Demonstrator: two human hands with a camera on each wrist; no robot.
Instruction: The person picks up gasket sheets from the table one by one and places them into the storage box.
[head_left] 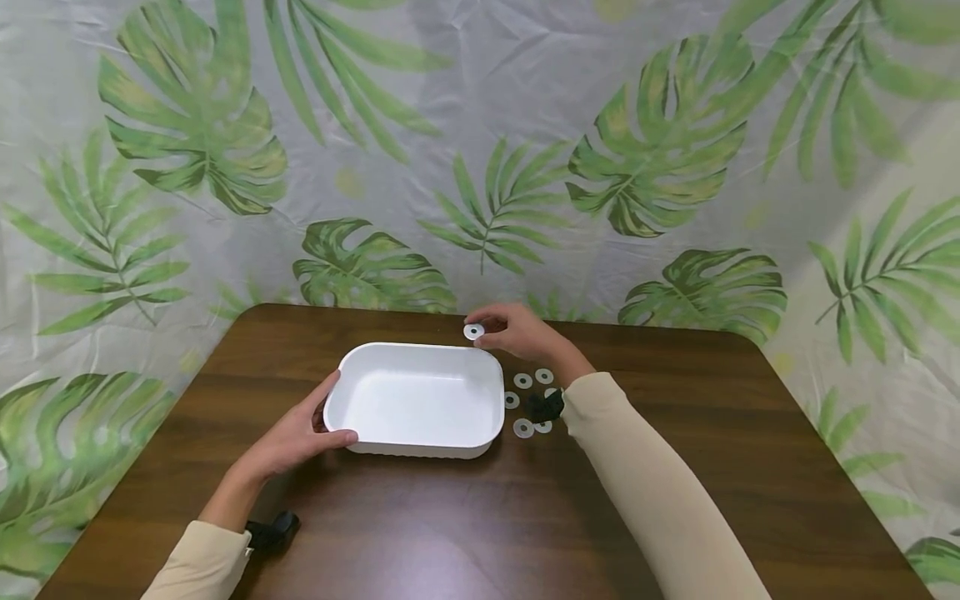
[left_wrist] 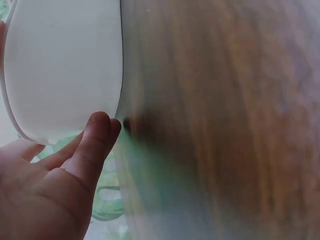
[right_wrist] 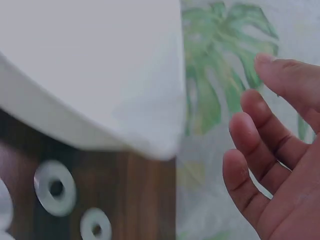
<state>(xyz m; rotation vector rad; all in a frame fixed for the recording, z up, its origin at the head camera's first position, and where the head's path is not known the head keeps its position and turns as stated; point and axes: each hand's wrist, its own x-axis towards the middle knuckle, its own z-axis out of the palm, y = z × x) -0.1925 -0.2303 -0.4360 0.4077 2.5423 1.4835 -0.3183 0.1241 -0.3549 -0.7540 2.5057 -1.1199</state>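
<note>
A white rectangular tray (head_left: 416, 448) with rounded corners stands on the brown table. My left hand (head_left: 303, 429) grips its left end, thumb at the near corner and fingers along the outer wall; the left wrist view shows the fingertips against the tray's white side (left_wrist: 65, 65). Beyond the tray's far right corner, my right hand (head_left: 517, 332) pinches a white washer (head_left: 474, 332) between thumb and index finger. That washer does not show in the right wrist view, where the hand (right_wrist: 285, 165) appears beside the tray's corner (right_wrist: 150, 100).
Several flat washers (head_left: 522, 381) lie on the table to the right of the tray, partly hidden by my right wrist and its black strap (head_left: 545, 407). A leaf-patterned curtain (head_left: 517, 100) hangs directly behind the table's far edge.
</note>
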